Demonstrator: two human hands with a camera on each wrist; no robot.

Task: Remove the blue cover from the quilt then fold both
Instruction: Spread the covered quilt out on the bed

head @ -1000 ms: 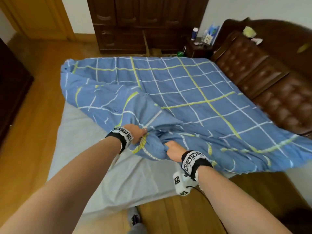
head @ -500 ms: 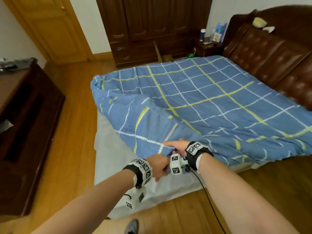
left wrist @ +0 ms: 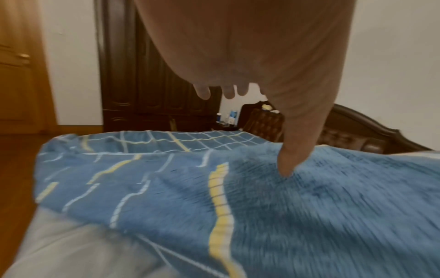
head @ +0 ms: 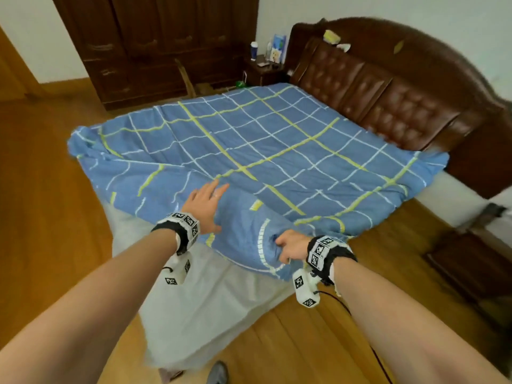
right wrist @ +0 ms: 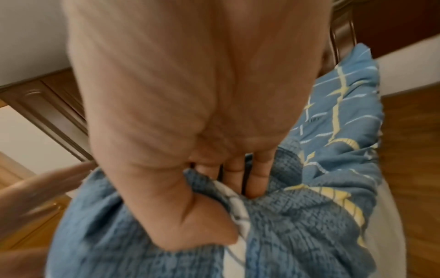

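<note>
The blue cover (head: 263,151), checked with white and yellow lines, lies spread over most of the bed (head: 194,309); the quilt itself is hidden. My left hand (head: 206,202) rests flat on the cover near its front edge, fingers straight; in the left wrist view the left hand's (left wrist: 250,90) thumb touches the cover (left wrist: 262,197). My right hand (head: 289,249) grips a bunched fold of the cover at the bed's near corner. In the right wrist view the right hand (right wrist: 214,188) has its fingers and thumb curled round the blue fabric (right wrist: 309,216).
White mattress sheet (head: 133,231) shows at the near left of the bed. A brown padded headboard (head: 388,101) stands on the right, a dark wardrobe (head: 155,45) and a nightstand (head: 263,70) at the back. Wooden floor (head: 41,189) surrounds the bed. A shoe (head: 217,374) is below.
My left hand has let go of the bunched cover and moved forward to lie flat on it. My right hand keeps its grip at the near corner. The view has swung right.
</note>
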